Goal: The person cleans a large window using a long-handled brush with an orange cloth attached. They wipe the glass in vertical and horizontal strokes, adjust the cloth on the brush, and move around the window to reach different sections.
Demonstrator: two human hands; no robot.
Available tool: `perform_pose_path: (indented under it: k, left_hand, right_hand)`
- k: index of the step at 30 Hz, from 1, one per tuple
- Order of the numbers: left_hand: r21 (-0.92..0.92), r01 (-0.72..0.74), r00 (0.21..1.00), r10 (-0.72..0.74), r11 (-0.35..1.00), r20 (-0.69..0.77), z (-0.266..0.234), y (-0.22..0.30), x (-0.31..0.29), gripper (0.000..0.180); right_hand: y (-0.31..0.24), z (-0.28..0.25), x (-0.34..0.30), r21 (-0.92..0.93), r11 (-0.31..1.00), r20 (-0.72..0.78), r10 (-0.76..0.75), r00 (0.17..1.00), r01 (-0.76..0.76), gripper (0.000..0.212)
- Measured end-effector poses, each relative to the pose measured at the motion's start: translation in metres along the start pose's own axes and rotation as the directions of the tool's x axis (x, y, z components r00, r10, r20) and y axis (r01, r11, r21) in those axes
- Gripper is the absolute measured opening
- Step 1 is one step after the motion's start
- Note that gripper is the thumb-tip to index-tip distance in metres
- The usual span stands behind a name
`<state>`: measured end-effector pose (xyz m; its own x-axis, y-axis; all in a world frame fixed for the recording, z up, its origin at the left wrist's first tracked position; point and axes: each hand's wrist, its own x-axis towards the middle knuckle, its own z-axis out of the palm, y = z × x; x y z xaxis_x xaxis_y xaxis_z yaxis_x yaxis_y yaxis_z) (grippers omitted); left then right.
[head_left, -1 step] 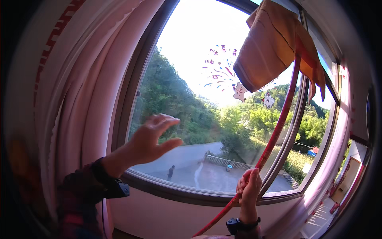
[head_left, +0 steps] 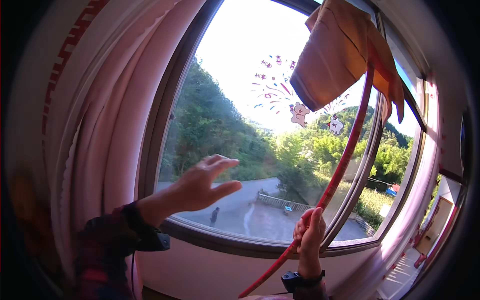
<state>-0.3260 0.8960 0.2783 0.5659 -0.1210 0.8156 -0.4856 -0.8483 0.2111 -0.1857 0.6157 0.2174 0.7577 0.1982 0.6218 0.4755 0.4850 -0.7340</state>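
My right hand is closed around a long red pole low in front of the window. The pole rises to the upper right and carries an orange-brown cloth that lies against the window glass near the top. My left hand is raised in front of the lower left of the pane, fingers spread, holding nothing. I cannot tell whether it touches the glass. There is a dark watch on my right wrist.
A pink curtain hangs along the left of the dark window frame, and another curtain hangs at the right. Small cartoon stickers sit on the glass beside the cloth. Trees and a road lie outside.
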Motion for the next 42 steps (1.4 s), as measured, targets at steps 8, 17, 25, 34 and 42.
perform_pose_path:
  k: [8,17,25,34,42]
  left_hand:
    - [-0.590,-0.003,0.998,0.042,0.808,0.054,0.115,0.076,0.090,0.043]
    - [-0.860,0.026,0.980,-0.182,0.509,-0.078,0.147,0.119,0.140,0.040]
    - [-0.821,-0.153,0.940,-0.175,0.550,-0.293,0.116,0.147,0.218,0.047]
    - [-0.793,-0.194,0.910,-0.196,0.577,-0.365,0.121,0.139,0.283,0.046]
    - [-0.273,-0.310,0.943,0.259,0.911,-0.207,0.140,0.062,0.284,0.058]
  right_hand:
    - [0.010,0.021,0.013,0.244,0.962,0.209,0.075,0.975,-0.126,0.051]
    - [-0.023,0.002,0.028,0.301,0.953,0.348,-0.066,0.935,-0.045,0.033]
    - [0.084,-0.058,-0.081,-0.237,0.970,0.548,0.081,0.832,0.062,0.047]
    - [0.124,-0.072,-0.112,0.055,0.998,0.199,-0.034,0.979,0.023,0.053]
    - [0.115,-0.072,-0.054,-0.225,0.925,-0.029,-0.321,0.947,0.307,0.052]
